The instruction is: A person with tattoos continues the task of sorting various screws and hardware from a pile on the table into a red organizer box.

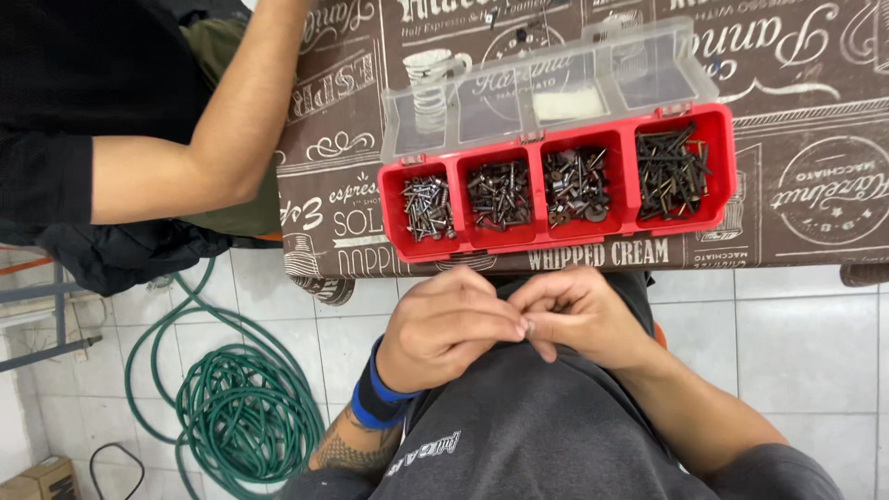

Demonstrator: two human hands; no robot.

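My left hand (444, 329), with a blue band on its wrist, and my right hand (579, 315) meet fingertip to fingertip over my lap in front of my grey shirt. Together they pinch a tiny pale piece (528, 326), too small to make out. Just beyond them, at the table's near edge, stands a red organiser box (556, 239) with its clear lid (546, 83) folded back. Its four compartments hold silver screws (427, 206) at the left and darker screws and nails (670, 171) towards the right.
A brown patterned cloth (815, 111) covers the table. Another person's bare arm (222, 120) in a black sleeve rests at the table's left corner. A coiled green hose (245, 412) lies on the white tiled floor, and a cardboard box (37, 480) sits at the bottom left.
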